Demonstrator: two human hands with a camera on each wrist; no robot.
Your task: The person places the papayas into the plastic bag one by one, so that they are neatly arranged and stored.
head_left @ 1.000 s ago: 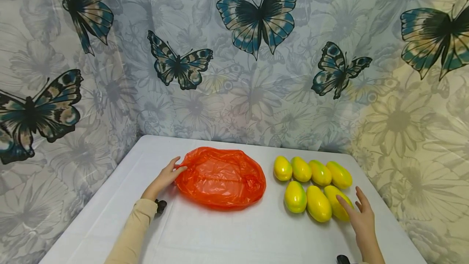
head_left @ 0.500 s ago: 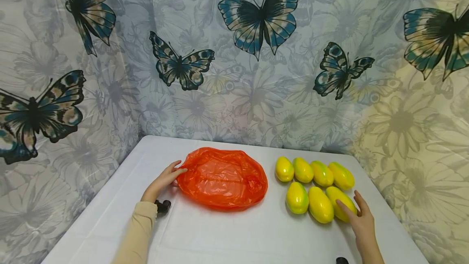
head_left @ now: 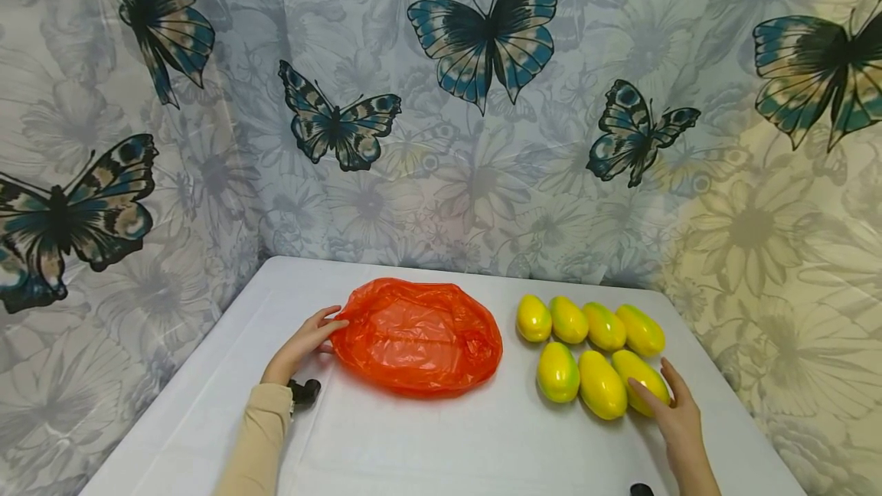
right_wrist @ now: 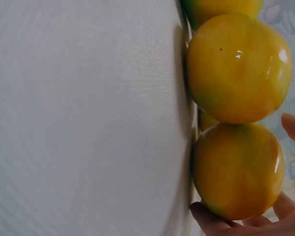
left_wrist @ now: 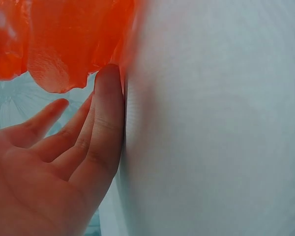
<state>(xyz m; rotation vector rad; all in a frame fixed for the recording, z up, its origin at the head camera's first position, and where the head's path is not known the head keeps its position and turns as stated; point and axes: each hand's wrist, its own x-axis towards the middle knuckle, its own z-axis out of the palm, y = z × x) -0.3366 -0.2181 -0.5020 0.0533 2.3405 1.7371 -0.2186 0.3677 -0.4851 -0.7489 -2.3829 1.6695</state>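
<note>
A red plastic bag [head_left: 413, 335] lies spread on the white table, its broad mouth facing up. At its left edge is my left hand [head_left: 306, 339], fingers extended. In the left wrist view the fingertips [left_wrist: 108, 78] meet the bag's edge close to the tabletop. My right hand [head_left: 678, 423] is around the near right mango [head_left: 639, 383], a glossy yellow-green one. Seen from the right wrist, the fingers [right_wrist: 209, 219] lie along that mango's side, while the thumb [right_wrist: 294, 129] stands apart from it. Another mango [head_left: 602, 385] sits just left of it.
The remaining mangoes lie close together in two rows, including a far left one [head_left: 534, 318] and a far right one [head_left: 640, 330]. Butterfly-patterned cloth [head_left: 441, 213] hangs behind the white table [head_left: 413, 442] and at both sides.
My right hand has moved slightly nearer the near right mango, its fingers now beside it. My left hand has shifted a little along the bag's edge. Bag and mangoes stay put.
</note>
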